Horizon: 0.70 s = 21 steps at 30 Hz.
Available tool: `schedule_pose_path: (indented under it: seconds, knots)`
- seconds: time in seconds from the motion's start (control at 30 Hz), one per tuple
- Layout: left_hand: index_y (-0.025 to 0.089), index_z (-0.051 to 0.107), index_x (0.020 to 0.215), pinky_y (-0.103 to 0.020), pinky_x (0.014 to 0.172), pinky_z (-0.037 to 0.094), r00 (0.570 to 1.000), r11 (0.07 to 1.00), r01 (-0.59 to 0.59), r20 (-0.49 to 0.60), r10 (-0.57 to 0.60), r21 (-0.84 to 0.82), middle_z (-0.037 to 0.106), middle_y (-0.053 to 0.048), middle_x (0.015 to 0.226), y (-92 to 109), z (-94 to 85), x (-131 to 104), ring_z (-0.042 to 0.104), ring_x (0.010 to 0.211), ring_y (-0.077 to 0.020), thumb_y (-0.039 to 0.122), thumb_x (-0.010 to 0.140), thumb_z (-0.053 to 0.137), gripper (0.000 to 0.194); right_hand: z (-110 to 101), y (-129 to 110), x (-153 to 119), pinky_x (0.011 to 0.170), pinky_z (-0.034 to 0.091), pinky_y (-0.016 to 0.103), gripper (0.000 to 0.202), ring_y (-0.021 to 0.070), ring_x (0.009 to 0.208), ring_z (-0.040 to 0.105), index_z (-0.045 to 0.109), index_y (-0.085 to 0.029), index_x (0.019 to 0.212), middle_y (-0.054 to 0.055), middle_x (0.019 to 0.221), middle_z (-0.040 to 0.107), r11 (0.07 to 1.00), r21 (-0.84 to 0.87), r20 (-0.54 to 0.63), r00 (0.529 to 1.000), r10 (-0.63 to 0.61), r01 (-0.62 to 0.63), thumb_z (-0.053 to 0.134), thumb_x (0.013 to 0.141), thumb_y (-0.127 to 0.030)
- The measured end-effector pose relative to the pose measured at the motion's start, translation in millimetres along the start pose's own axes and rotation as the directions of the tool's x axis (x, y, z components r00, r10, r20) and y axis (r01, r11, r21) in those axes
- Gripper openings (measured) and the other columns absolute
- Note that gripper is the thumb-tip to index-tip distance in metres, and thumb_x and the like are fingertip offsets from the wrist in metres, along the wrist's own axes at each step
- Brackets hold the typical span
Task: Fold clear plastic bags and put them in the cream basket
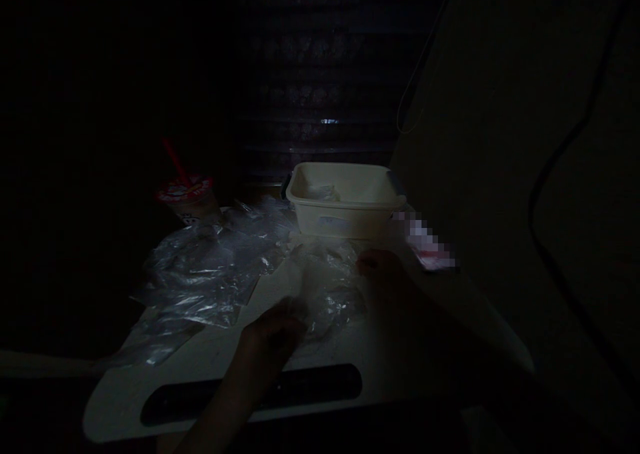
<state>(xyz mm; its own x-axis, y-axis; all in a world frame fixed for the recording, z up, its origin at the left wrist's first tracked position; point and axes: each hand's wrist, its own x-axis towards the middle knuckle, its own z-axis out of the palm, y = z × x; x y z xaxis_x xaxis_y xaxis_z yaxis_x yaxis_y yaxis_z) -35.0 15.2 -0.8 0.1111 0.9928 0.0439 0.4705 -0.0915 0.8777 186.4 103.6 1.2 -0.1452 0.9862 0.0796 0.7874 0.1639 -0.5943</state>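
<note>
In the dim light, a clear plastic bag (335,304) is spread between my two hands above a small white table. My left hand (273,331) is closed at the bag's lower left side, its fingers curled onto the plastic. My right hand (383,271) is closed at the upper right edge of the bag; its fingertips are dark and hard to make out. To the left lies a loose pile of clear plastic bags (200,274). Behind the hands stands a cream plastic tub (345,221) with something clear and crumpled inside.
A drink cup (193,204) with a red lid and straw stands at the back left. A blurred-out pinkish item (430,244) lies right of the tub. The white table (120,401) has a dark slot (320,384) along its near edge. A cable (537,194) hangs at right.
</note>
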Motion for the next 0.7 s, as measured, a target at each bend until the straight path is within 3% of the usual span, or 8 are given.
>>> schedule_pose_path:
  seconds: [0.17, 0.3, 0.37, 0.47, 0.53, 0.6, 0.7]
  knots:
    - [0.024, 0.065, 0.078, -0.034, 0.08, 0.043, 1.0, 1.0, -0.012, -0.003, 0.012, 0.007, 0.061, -0.005, 0.096, -5, 1.7, -4, 0.055, 0.091, -0.0211, 0.018, 0.059, 0.06, 0.02, -6, 13, 5, 0.058, 0.037, 0.024, 0.016, 0.0159, 0.065, 0.054, 0.057, -0.013, 0.067, 0.005, 0.067, 0.059, 0.999, 0.019, -0.007, 0.999, 0.038, -0.038, 0.044, 0.066, -0.021]
    - [0.024, 0.063, 0.079, -0.035, 0.082, 0.042, 0.987, 0.992, -0.126, -0.101, 0.123, -0.024, 0.06, -0.002, 0.097, -12, 6.7, 2, 0.051, 0.096, -0.0204, 0.02, 0.061, 0.061, 0.018, -2, 17, 4, 0.058, 0.039, 0.025, 0.019, 0.0154, 0.064, 0.053, 0.057, -0.013, 0.074, 0.004, 0.069, 0.058, 0.999, 0.053, 0.011, 1.0, 0.014, -0.015, 0.043, 0.067, -0.024]
    - [0.026, 0.061, 0.083, -0.035, 0.085, 0.039, 0.98, 0.986, -0.165, -0.12, 0.161, -0.026, 0.059, -0.001, 0.098, -10, 10.4, 8, 0.049, 0.098, -0.0191, 0.02, 0.064, 0.058, 0.02, 0, 14, -1, 0.06, 0.04, 0.026, 0.022, 0.0157, 0.067, 0.053, 0.056, -0.014, 0.082, 0.005, 0.074, 0.058, 1.0, 0.029, -0.08, 0.997, -0.001, 0.003, 0.043, 0.068, -0.025]
    - [0.025, 0.058, 0.094, -0.035, 0.09, 0.035, 0.976, 0.976, -0.214, -0.024, 0.215, 0.025, 0.057, -0.002, 0.103, -3, 18.8, 14, 0.046, 0.102, -0.0189, 0.02, 0.07, 0.051, 0.025, 4, 6, -16, 0.067, 0.04, 0.027, 0.025, 0.0159, 0.073, 0.052, 0.054, -0.014, 0.089, 0.007, 0.08, 0.056, 0.988, -0.078, -0.202, 0.968, -0.147, 0.134, 0.04, 0.072, -0.025]
    - [0.021, 0.051, 0.106, -0.037, 0.092, 0.032, 0.962, 0.943, -0.269, 0.098, 0.254, 0.194, 0.049, -0.006, 0.115, 1, 26.4, 15, 0.04, 0.108, -0.0201, 0.021, 0.075, 0.044, 0.032, 7, -1, -28, 0.07, 0.04, 0.028, 0.024, 0.016, 0.077, 0.051, 0.054, -0.015, 0.09, 0.007, 0.082, 0.057, 0.943, -0.129, -0.127, 0.938, -0.322, 0.307, 0.04, 0.074, -0.026]
    - [0.013, 0.043, 0.114, -0.039, 0.093, 0.031, 0.941, 0.841, -0.329, 0.226, 0.253, 0.429, 0.037, -0.012, 0.125, 2, 34.0, 12, 0.032, 0.115, -0.0225, 0.023, 0.079, 0.037, 0.037, 10, -5, -39, 0.073, 0.039, 0.03, 0.025, 0.0171, 0.081, 0.049, 0.054, -0.015, 0.091, 0.007, 0.086, 0.057, 0.873, -0.15, 0.002, 0.883, -0.47, 0.465, 0.046, 0.071, -0.027]
    - [0.003, 0.034, 0.119, -0.04, 0.094, 0.028, 0.911, 0.645, -0.408, 0.331, 0.245, 0.646, 0.026, -0.02, 0.128, 0, 40.8, 8, 0.021, 0.118, -0.0258, 0.03, 0.081, 0.032, 0.047, 13, -1, -46, 0.071, 0.039, 0.033, 0.017, 0.0171, 0.077, 0.05, 0.057, -0.017, 0.082, 0.005, 0.079, 0.059, 0.828, -0.201, 0.174, 0.851, -0.495, 0.523, 0.046, 0.072, -0.023]
